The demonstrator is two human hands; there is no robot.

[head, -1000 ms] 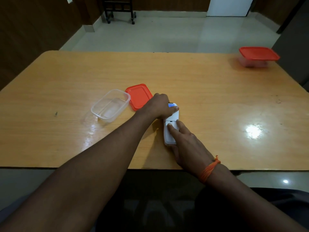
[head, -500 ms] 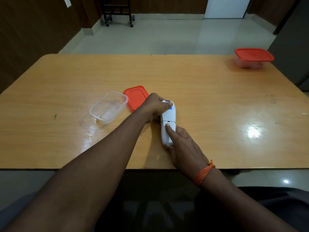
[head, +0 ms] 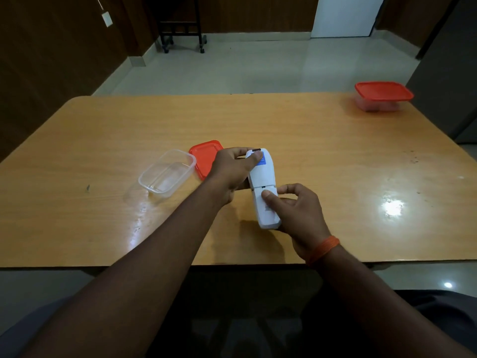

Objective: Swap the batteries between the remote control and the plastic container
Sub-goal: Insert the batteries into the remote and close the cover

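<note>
White plastic remote control (head: 262, 177) is held back-up, apparently just off the wooden table (head: 335, 164), near its front edge. Long axis runs approx. away from the person. L hand (head: 232, 169) grips far end. R hand (head: 296, 210) grips near end, thumb on battery cover (head: 268, 219). Cover is nearest R hand. Clear rectangular plastic container (head: 167, 174) sits to the left, lid off.

Wooden table (head: 309, 130), wheeled rack (head: 180, 28) behind.

Dark wood walls (head: 51, 63), pale glossy floor (head: 258, 68), black wheeled stand (head: 180, 29), white door (head: 346, 14) beyond the table (head: 309, 125).
</note>
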